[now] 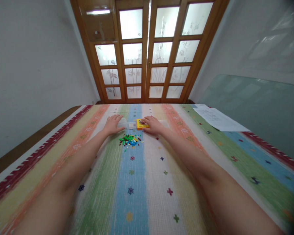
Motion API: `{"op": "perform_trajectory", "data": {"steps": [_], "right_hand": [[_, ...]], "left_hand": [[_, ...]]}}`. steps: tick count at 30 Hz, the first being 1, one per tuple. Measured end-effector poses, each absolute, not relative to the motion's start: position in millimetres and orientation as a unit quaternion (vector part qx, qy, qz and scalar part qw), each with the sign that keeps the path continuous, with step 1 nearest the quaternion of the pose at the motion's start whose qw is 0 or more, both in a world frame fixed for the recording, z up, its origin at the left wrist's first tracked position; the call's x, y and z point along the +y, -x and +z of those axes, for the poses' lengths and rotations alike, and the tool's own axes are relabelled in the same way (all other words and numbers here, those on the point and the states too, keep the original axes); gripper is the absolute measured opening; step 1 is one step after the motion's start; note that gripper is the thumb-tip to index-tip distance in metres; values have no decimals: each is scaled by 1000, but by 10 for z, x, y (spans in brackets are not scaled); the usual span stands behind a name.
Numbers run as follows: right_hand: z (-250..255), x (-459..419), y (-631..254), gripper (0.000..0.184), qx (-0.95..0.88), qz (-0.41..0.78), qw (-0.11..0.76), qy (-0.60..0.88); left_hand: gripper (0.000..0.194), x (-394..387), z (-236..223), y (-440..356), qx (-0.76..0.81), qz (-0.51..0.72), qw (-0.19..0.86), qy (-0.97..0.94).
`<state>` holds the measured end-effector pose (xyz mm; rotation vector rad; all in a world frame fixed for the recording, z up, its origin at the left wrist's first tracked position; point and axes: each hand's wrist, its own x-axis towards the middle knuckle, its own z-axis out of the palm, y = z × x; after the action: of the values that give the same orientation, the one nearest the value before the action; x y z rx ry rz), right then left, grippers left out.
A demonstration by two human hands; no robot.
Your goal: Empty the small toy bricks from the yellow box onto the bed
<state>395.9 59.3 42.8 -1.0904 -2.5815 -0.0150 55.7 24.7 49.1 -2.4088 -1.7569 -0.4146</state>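
Note:
At the far middle of the table, my left hand (113, 125) spans a small clear plastic box (122, 123), thumb on the near side and fingers on the far side. My right hand (152, 125) holds a small yellow box (139, 124) with a dark-and-white picture on top, fingers over its right part. Between the two hands sits another clear plastic box (131, 125), in line with the others. Just nearer to me lies a loose pile of tiny building bricks (129, 140), mostly green and blue, with some yellow, white and dark red.
A striped, patterned tablecloth (132, 205) covers the table. More clear plastic (164, 123) shows just right of my right hand. Printed paper sheets (220, 119) lie at the far right. Beyond the table stand wooden doors (145, 70) with glass panes.

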Motion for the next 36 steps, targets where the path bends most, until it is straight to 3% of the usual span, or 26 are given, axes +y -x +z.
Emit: {"op": "perform_trajectory", "data": {"steps": [3, 6, 13, 24, 29, 33, 36], "right_hand": [[388, 582, -4049, 66, -891, 0, 169, 422], [338, 564, -4039, 58, -883, -1, 177, 435], [282, 603, -4017, 55, -886, -6, 180, 427], [323, 538, -4025, 54, -888, -20, 202, 414], [346, 418, -4362, 48, -870, -30, 250, 424], [223, 367, -4793, 41, -869, -43, 228, 438], [133, 378, -4992, 48, -858, -51, 210, 466]], "left_hand": [[93, 254, 462, -693, -610, -101, 64, 783], [100, 289, 412, -775, -625, -98, 61, 772], [82, 359, 391, -746, -584, -132, 61, 799], [81, 477, 400, -666, -562, -133, 57, 815], [82, 487, 395, -647, -554, -128, 63, 820], [84, 485, 382, -641, -556, -130, 70, 818], [83, 486, 375, -643, -552, -131, 71, 820]]}}
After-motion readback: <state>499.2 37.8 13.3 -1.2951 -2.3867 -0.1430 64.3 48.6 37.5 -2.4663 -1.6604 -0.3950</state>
